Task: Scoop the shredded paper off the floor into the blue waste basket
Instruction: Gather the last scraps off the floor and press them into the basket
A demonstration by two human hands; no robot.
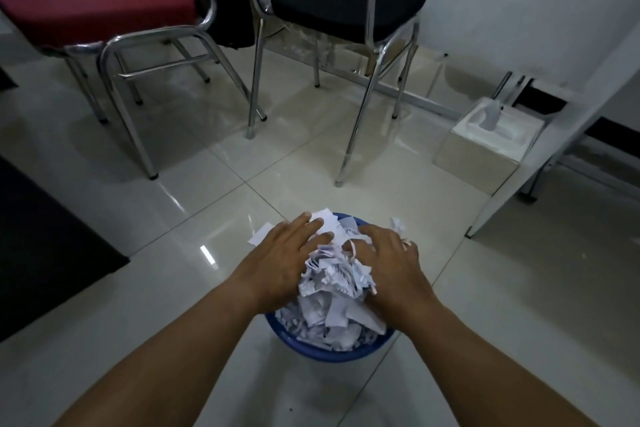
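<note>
- Both hands flat, fingers spread, gripping nothing: left hand (282, 262), right hand (391, 262) pressing shredded paper (332, 291) heaped above blue waste basket (332, 352) rim.
- Bare floor (173, 288) around basket; chairs (332, 10) far.

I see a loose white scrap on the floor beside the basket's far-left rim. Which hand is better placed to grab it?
Left. The left hand rests right next to the scrap, while the right hand presses the paper pile on the far side.
</note>
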